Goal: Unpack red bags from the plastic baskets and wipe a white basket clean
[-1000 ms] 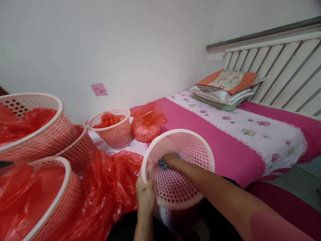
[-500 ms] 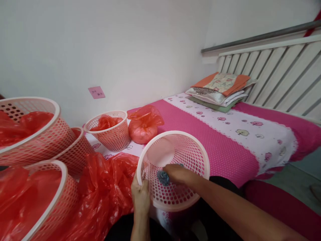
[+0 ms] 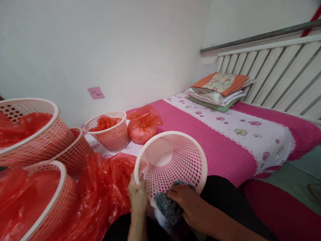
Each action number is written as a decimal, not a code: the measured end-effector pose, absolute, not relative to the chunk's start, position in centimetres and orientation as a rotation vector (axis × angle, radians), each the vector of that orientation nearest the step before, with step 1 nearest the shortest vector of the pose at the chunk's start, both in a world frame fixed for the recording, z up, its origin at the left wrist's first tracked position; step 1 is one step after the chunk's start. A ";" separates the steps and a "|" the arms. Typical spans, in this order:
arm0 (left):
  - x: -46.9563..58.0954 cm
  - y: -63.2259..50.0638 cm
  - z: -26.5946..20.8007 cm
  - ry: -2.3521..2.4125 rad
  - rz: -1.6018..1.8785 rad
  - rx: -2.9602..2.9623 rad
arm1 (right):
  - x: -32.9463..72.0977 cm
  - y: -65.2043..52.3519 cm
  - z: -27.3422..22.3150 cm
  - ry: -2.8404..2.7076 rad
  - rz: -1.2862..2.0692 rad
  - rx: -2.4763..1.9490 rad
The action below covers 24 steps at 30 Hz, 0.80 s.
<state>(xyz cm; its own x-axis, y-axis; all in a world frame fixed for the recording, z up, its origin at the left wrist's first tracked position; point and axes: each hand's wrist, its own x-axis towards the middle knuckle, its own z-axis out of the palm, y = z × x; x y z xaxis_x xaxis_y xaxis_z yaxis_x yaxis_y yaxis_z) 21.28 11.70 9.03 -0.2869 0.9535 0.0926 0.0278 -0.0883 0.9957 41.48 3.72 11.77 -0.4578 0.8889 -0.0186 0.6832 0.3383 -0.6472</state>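
A pink plastic mesh basket (image 3: 193,154) lies tilted in front of me, its mouth facing my body. My left hand (image 3: 137,192) grips its left rim, thumb on the near side and the fingers hidden behind the wall. My right hand (image 3: 187,202) is closed around a bunched grey-blue cloth (image 3: 168,206) at the basket's lower rim. Part of the cloth shows past the hand along the inner edge. A crumpled red plastic bag (image 3: 105,194) lies just left of my left hand.
Several pink baskets lined with red bags stand left, a small one (image 3: 110,135) near the wall. A tied red bag (image 3: 142,129) sits beside it on the pink bedspread (image 3: 225,160). Folded bedding (image 3: 218,90) lies by the white bed rail (image 3: 271,73). A dark red round seat (image 3: 278,211) is at right.
My right hand has drawn the cloth from deep inside the basket down to its near lower rim. More of the cloth shows now. The left hand keeps its hold.
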 end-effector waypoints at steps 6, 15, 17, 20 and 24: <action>21.1 11.7 9.1 1.321 1.476 1.106 | 43.3 4.1 11.9 -2.413 0.759 -1.290; 21.2 11.6 9.8 1.279 1.512 1.036 | 45.1 4.4 7.3 -2.444 0.141 -1.454; 21.1 11.7 9.8 1.267 1.492 1.043 | 45.0 4.1 5.9 -2.488 0.082 -1.389; 21.0 11.8 10.0 1.215 1.464 1.044 | 44.8 4.1 5.3 -2.511 -0.054 -1.411; 21.2 11.9 10.6 1.217 1.438 1.029 | 44.5 4.9 7.2 -2.552 0.042 -1.371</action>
